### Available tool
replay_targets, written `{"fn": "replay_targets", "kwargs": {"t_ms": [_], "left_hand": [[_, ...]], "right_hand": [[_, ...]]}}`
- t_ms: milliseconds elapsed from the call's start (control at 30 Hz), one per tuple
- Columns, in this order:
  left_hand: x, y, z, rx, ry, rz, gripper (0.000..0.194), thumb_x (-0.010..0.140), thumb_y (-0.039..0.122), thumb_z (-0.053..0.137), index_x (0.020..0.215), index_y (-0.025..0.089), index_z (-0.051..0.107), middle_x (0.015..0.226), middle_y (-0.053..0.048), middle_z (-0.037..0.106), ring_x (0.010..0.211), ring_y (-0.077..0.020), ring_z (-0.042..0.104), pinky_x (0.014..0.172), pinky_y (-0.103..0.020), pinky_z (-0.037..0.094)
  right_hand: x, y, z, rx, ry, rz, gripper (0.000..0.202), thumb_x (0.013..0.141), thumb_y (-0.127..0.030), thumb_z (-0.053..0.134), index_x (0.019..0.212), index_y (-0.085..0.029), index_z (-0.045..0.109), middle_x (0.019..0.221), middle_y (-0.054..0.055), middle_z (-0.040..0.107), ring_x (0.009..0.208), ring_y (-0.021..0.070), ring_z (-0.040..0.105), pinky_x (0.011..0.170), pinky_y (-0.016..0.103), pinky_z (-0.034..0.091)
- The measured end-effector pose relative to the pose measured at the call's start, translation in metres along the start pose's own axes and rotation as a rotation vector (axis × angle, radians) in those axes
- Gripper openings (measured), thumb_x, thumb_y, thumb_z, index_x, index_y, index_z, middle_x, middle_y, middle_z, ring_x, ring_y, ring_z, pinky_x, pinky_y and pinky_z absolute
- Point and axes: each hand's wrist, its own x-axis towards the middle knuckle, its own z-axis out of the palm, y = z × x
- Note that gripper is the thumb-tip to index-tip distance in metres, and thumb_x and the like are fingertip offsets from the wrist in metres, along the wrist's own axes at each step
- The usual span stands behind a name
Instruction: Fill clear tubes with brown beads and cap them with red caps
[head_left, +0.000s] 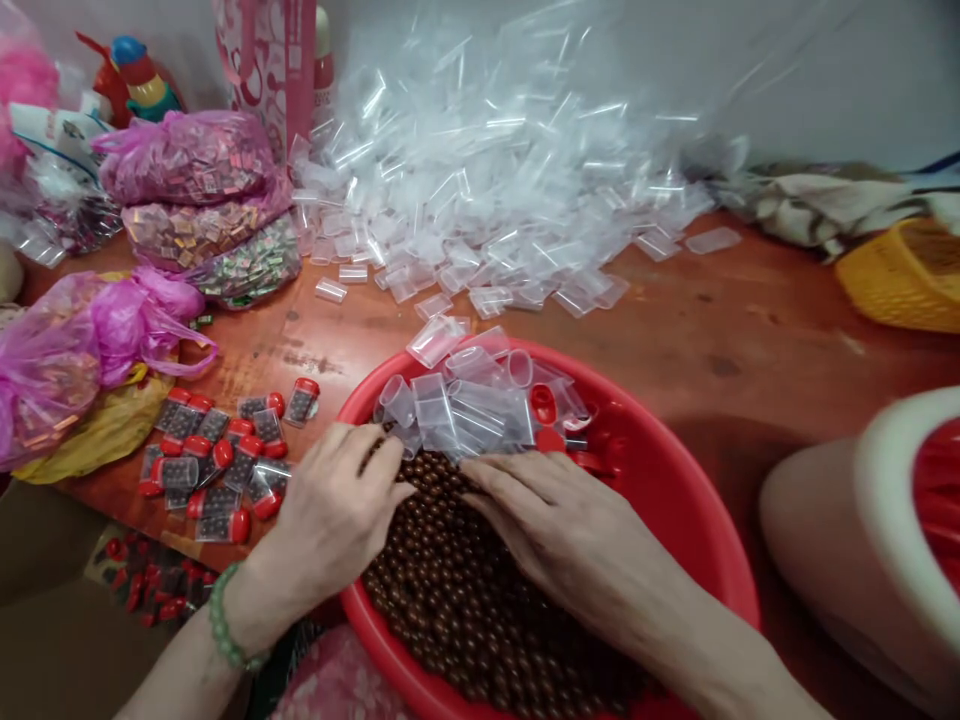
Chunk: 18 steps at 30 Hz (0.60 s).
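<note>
One curled left hand and one flatter right hand stand apart at the brown beads; whether either pinches anything, I cannot tell. The beads fill the near part of a red tub, with clear cases piled just beyond them. A hard push could tip cases over the far side onto the table.
</note>
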Motion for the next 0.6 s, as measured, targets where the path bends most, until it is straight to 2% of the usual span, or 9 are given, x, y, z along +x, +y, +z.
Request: {"fn": "replay_targets", "kwargs": {"t_ms": [100,167,233,300,400,500,600], "left_hand": [[0.024,0.006,0.017,0.173,-0.240,0.067,0.007,0.089,0.016,0.053,0.092,0.012,0.058,0.091,-0.010,0.063,0.083,-0.0254,0.058,0.070,-0.039,0.052],[0.032,0.003,0.024,0.233,-0.324,0.094,0.008,0.088,0.009,0.050,0.087,0.012,0.057,0.086,-0.010,0.063,0.080,-0.0257,0.058,0.065,-0.038,0.051],[0.031,-0.001,0.025,0.228,-0.360,0.102,0.010,0.088,0.007,0.047,0.088,0.012,0.056,0.086,-0.010,0.063,0.079,-0.0251,0.059,0.067,-0.038,0.052],[0.026,-0.003,0.020,0.152,-0.357,0.077,0.012,0.090,0.008,0.045,0.091,0.013,0.057,0.089,-0.008,0.064,0.080,-0.0231,0.060,0.071,-0.037,0.052],[0.013,-0.003,0.008,-0.111,-0.303,0.061,0.014,0.095,0.016,0.045,0.099,0.015,0.058,0.095,-0.006,0.066,0.086,-0.0191,0.062,0.078,-0.032,0.054],[0.003,0.002,0.003,-0.339,-0.210,0.164,0.016,0.095,0.017,0.046,0.103,0.014,0.060,0.102,-0.008,0.067,0.092,-0.0170,0.063,0.083,-0.028,0.054],[0.000,0.011,0.007,-0.403,-0.153,0.263,0.018,0.094,0.012,0.045,0.102,0.012,0.061,0.103,-0.010,0.068,0.092,-0.0171,0.063,0.082,-0.028,0.054]], "right_hand": [[0.015,0.006,0.003,-0.073,0.018,-0.044,0.024,0.091,-0.009,0.044,0.102,-0.008,0.065,0.088,0.013,0.070,0.072,0.0230,0.063,0.066,0.035,0.053],[0.022,0.009,0.005,-0.078,0.017,-0.070,0.026,0.090,-0.007,0.042,0.100,-0.008,0.066,0.086,0.013,0.070,0.072,0.0234,0.063,0.065,0.035,0.053],[0.025,0.010,0.004,-0.030,-0.002,-0.058,0.024,0.090,-0.008,0.044,0.099,-0.008,0.066,0.087,0.013,0.069,0.074,0.0238,0.064,0.067,0.036,0.053],[0.025,0.010,-0.001,0.099,-0.041,0.009,0.019,0.090,-0.012,0.049,0.102,-0.010,0.064,0.091,0.012,0.068,0.079,0.0228,0.064,0.072,0.034,0.053],[0.023,0.008,-0.012,0.418,-0.160,0.114,0.024,0.091,-0.023,0.057,0.113,-0.014,0.059,0.104,0.009,0.066,0.091,0.0183,0.064,0.081,0.028,0.052],[0.021,0.007,-0.020,0.652,-0.328,0.176,0.027,0.091,-0.031,0.058,0.115,-0.020,0.059,0.106,0.005,0.066,0.095,0.0159,0.063,0.083,0.026,0.051],[0.016,0.009,-0.025,0.725,-0.448,0.199,0.029,0.089,-0.034,0.061,0.116,-0.023,0.061,0.099,0.004,0.068,0.090,0.0180,0.065,0.079,0.028,0.051]]}}
